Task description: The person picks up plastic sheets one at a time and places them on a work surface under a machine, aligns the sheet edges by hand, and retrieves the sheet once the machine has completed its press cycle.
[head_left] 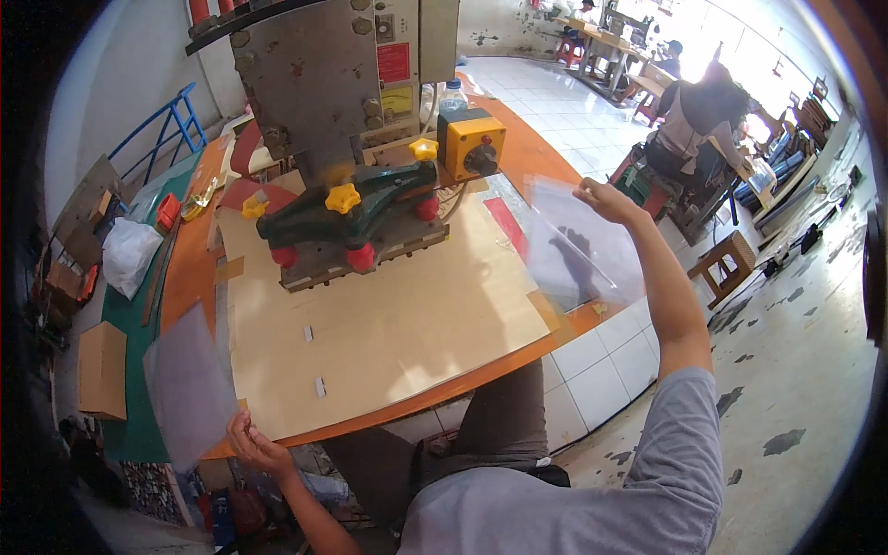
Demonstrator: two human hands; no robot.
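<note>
At eight o'clock from the tan board (416,342), the left hand (257,446) pinched a clear sheet (190,388); at two o'clock, the right hand (606,199) pinched a clear film (606,254). Sheet handling seemed in hand; the next move called for keeping both uncreased.

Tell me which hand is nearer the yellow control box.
Right. The right hand holds a clear sheet to the right of the yellow control box; the left hand is farther off, below and left of it in the picture.
</note>
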